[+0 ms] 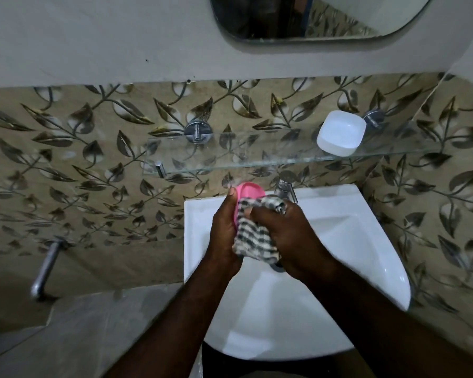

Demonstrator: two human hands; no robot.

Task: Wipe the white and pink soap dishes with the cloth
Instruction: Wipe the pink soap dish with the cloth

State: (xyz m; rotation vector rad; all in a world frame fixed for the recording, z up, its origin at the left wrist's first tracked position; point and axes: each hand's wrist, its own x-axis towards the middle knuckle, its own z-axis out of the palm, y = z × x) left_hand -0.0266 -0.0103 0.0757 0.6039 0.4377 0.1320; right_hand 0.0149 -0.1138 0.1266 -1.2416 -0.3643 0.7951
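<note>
One dish [340,133] on shelf [230,156] right, other dish [250,190] behind cloth [254,238], over sink [380,255]

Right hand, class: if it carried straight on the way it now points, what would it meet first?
The right hand, gripping the checked cloth, points toward the pink soap dish held in the left hand. That dish likely comes first, though depth is unclear.
</note>
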